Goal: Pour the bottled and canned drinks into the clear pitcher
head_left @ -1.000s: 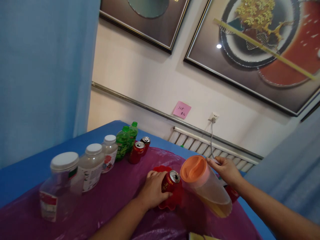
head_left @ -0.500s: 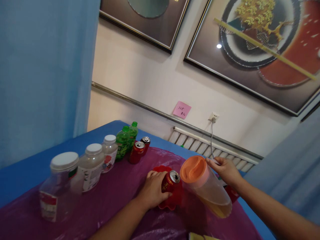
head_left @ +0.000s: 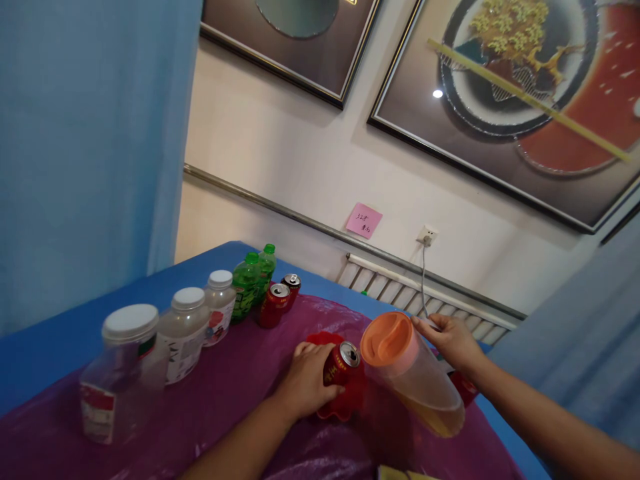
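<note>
My left hand point(head_left: 309, 381) is wrapped around a red drink can point(head_left: 338, 368), its opened top facing up and slightly right. Beneath the can lies a red scalloped dish point(head_left: 350, 400), partly covered by hand and can. My right hand point(head_left: 454, 341) grips the handle side of a clear pitcher point(head_left: 425, 393) with an orange lid point(head_left: 389, 339). The pitcher tilts left, its lid close beside the can's top, and yellowish liquid sits low in it. Whether any liquid leaves the spout cannot be made out. The handle is mostly hidden by my fingers.
Clear jars with white lids point(head_left: 186, 333) line the left side, then green bottles point(head_left: 247, 287) and two more cans point(head_left: 275, 305). A purple plastic sheet point(head_left: 235, 400) covers the blue table point(head_left: 210, 267). Behind the right wrist a red object point(head_left: 464, 387) shows partly. A yellow item point(head_left: 400, 473) lies at the front edge.
</note>
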`<state>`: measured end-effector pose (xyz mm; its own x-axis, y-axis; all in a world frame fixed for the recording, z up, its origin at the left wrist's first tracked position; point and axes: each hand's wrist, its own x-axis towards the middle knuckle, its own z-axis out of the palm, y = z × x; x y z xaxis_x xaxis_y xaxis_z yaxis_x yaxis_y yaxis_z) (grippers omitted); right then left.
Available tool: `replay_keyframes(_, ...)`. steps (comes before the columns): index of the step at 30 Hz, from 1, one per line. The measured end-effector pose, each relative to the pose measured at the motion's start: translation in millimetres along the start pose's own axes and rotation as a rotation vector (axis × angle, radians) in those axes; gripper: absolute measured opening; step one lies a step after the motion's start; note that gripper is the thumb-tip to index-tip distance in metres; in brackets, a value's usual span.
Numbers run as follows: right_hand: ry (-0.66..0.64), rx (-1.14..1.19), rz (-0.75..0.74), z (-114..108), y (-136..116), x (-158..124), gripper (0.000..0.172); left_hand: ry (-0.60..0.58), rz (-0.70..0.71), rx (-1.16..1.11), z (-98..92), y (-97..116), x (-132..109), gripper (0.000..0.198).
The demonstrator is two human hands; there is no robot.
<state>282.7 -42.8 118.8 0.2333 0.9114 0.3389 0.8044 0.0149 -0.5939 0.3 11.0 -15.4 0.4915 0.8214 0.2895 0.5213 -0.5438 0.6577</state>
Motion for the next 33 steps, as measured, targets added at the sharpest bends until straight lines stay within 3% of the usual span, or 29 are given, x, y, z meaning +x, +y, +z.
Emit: replay_keyframes(33,-0.021,-0.028,-0.009,-0.9,0.5,0.0,0.050,-0.016,0.014,0.017,0.8,-0.8,0.2,0.068)
